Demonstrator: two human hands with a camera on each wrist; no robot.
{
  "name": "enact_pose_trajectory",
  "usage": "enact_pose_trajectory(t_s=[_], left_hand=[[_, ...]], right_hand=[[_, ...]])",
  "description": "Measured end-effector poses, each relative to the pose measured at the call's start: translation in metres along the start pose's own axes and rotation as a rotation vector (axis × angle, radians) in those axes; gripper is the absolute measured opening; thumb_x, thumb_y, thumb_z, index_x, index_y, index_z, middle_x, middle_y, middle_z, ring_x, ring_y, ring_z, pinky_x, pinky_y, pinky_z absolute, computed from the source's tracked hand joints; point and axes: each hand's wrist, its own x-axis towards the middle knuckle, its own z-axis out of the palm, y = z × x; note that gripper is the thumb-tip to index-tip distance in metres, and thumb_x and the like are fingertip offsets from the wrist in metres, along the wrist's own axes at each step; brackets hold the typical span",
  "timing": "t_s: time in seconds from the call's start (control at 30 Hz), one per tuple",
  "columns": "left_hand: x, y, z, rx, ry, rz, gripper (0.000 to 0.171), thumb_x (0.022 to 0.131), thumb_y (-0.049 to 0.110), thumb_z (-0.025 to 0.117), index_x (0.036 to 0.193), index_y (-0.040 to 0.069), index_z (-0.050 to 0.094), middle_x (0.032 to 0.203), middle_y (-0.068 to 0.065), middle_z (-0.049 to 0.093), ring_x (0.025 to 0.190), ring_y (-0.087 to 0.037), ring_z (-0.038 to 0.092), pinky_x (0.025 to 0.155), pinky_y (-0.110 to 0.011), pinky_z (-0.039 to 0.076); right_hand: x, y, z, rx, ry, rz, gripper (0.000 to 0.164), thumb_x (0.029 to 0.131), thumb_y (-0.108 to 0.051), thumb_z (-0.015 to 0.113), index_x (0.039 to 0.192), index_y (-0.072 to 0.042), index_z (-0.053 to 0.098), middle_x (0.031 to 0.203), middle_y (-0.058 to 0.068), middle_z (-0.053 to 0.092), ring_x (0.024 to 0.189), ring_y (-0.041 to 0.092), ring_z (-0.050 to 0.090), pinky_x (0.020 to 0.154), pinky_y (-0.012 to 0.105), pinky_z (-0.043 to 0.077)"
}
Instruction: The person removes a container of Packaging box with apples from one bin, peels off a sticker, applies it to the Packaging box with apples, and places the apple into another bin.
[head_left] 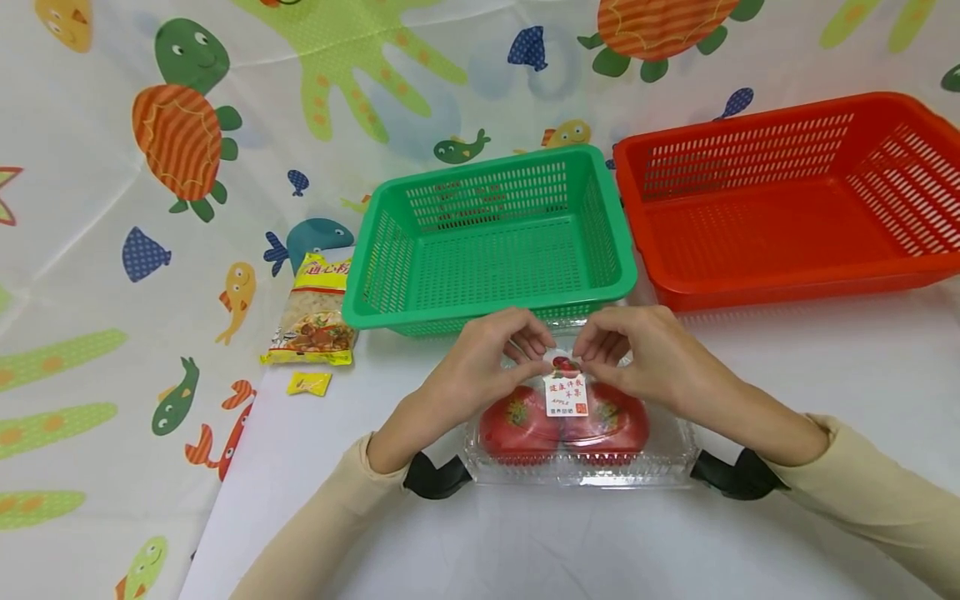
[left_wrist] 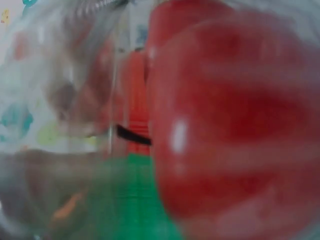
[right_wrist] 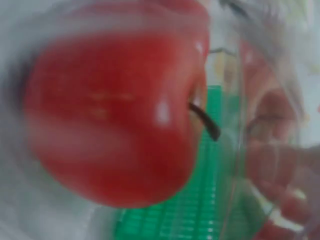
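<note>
A clear plastic clamshell box (head_left: 581, 471) on the white table holds red apples (head_left: 519, 429), which show large through the plastic in the left wrist view, apple (left_wrist: 225, 110), and the right wrist view, apple (right_wrist: 115, 105). Over its lid lies a white label (head_left: 567, 398) with red writing and a picture of red fruit. My left hand (head_left: 495, 354) pinches the label's upper left edge between thumb and curled fingers. From the other side, my right hand (head_left: 645, 350) pinches the upper right edge. Both thumb tips point toward each other, a short gap apart.
Behind the box stands a green basket (head_left: 491, 312), with a larger red basket (head_left: 795, 283) at its right. A yellow food bag (head_left: 311, 321) lies left of the green basket, a small yellow wrapped packet (head_left: 308, 383) before it. A patterned cloth (head_left: 262, 158) hangs behind.
</note>
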Motion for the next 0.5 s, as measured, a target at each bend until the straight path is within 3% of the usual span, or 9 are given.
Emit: enact_pose_trajectory(t_s=[0.27,0.4,0.5], left_hand=[[-0.006,0.002,-0.003,0.123,0.012,0.058,0.018,0.092,-0.001,0.078,0.109,-0.001,0.071,0.108,-0.009,0.066,0.097,-0.021,0.069,0.082,-0.020,0.058],[-0.018,0.004,-0.008,0.283,-0.065,0.127,0.024,0.100,0.006,0.071,0.123,0.000,0.069,0.128,-0.011,0.063,0.117,-0.024,0.065,0.096,-0.030,0.058],[-0.028,0.003,-0.011,0.403,-0.155,0.168,0.036,0.105,0.018,0.066,0.137,0.003,0.062,0.146,-0.013,0.055,0.132,-0.027,0.058,0.110,-0.039,0.050]], right_hand=[[-0.012,0.001,-0.005,0.025,0.025,-0.035,0.022,0.089,0.005,0.079,0.102,-0.013,0.075,0.100,-0.005,0.071,0.089,0.010,0.070,0.082,0.035,0.063],[-0.021,0.002,-0.008,-0.015,-0.006,-0.098,0.028,0.091,-0.002,0.080,0.113,-0.018,0.075,0.116,-0.008,0.067,0.110,0.015,0.066,0.089,0.047,0.061],[-0.027,0.006,-0.007,-0.073,-0.039,-0.144,0.032,0.093,-0.010,0.080,0.122,-0.021,0.073,0.130,-0.002,0.062,0.126,0.024,0.058,0.093,0.054,0.059]])
